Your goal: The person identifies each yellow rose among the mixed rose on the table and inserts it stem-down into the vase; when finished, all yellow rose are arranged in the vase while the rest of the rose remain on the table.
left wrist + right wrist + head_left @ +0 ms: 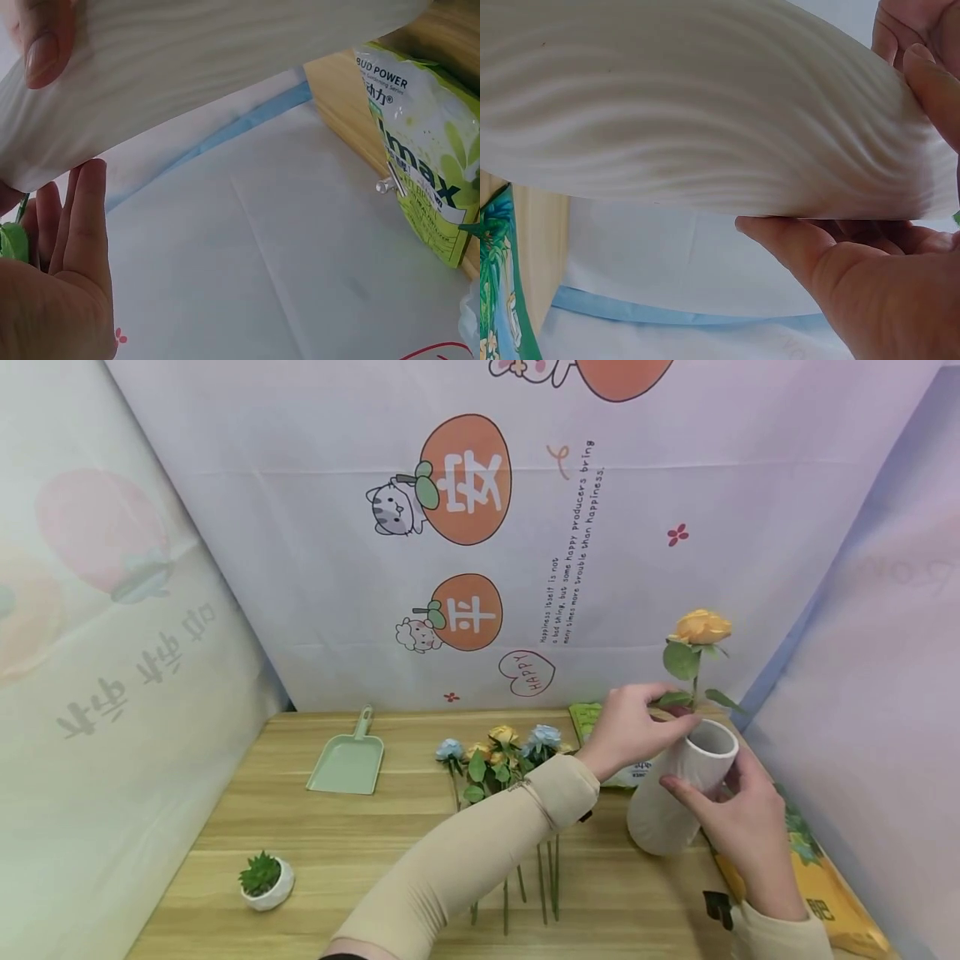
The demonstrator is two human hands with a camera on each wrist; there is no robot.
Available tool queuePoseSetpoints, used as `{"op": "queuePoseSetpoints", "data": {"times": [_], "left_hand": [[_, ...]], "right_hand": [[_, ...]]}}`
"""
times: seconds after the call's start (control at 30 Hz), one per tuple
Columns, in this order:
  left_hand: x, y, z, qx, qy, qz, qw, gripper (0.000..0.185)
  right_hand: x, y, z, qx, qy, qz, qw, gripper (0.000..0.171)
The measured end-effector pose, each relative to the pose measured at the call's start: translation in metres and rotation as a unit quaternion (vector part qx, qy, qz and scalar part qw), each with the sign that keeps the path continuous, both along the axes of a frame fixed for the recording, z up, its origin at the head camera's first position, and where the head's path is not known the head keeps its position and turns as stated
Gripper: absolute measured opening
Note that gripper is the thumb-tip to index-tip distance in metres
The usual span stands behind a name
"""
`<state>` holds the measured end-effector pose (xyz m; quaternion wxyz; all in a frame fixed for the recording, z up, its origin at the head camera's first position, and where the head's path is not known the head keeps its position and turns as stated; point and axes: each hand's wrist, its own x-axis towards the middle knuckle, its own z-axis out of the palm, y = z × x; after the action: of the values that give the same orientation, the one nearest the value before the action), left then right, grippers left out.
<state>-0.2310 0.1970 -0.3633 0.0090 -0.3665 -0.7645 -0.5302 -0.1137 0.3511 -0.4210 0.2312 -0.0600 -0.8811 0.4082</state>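
Head view showed the left hand (626, 727) at the mouth of the white vase (670, 797), its grip pinched round the stem of the orange rose (701, 627). Just right, the right hand (738, 818) curled round the vase, tilted on the bench (390, 852).

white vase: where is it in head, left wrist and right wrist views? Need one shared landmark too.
Head: white ribbed vase at lower right, tilted, gripped by the right hand, with the left hand at its rim.
Left wrist: vase fills the top as a slanted band, above the left hand.
Right wrist: vase fills the upper half, gripped by the right hand.
Shared landmark: the vase's wavy ribbing, seen close in both wrist views.
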Motion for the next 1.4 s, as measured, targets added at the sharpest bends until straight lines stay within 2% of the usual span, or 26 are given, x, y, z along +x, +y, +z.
{"op": "queuePoseSetpoints", "data": {"times": [0.4, 0.77, 0.97, 1.2, 1.4], "left_hand": [[0.002, -0.010, -0.005, -0.009, -0.025, 0.001, 0.9996, 0.034], [0.001, -0.016, -0.006, -0.012, -0.022, -0.010, 0.9996, 0.026], [0.003, -0.020, -0.004, -0.017, -0.052, -0.007, 0.9985, 0.031], [0.001, -0.029, -0.004, -0.013, -0.081, -0.017, 0.9965, 0.036], [-0.006, -0.040, -0.008, -0.016, -0.075, -0.012, 0.9970, 0.041]], "right_hand": [[-0.001, 0.001, 0.000, -0.015, -0.001, 0.002, 1.000, 0.095], [-0.002, 0.001, 0.001, -0.011, -0.006, 0.006, 1.000, 0.090], [-0.002, 0.001, 0.000, -0.008, -0.009, 0.001, 1.000, 0.090], [-0.002, 0.000, 0.001, -0.004, -0.007, -0.005, 1.000, 0.091], [-0.001, -0.001, 0.002, -0.006, -0.005, -0.006, 1.000, 0.092]]}}
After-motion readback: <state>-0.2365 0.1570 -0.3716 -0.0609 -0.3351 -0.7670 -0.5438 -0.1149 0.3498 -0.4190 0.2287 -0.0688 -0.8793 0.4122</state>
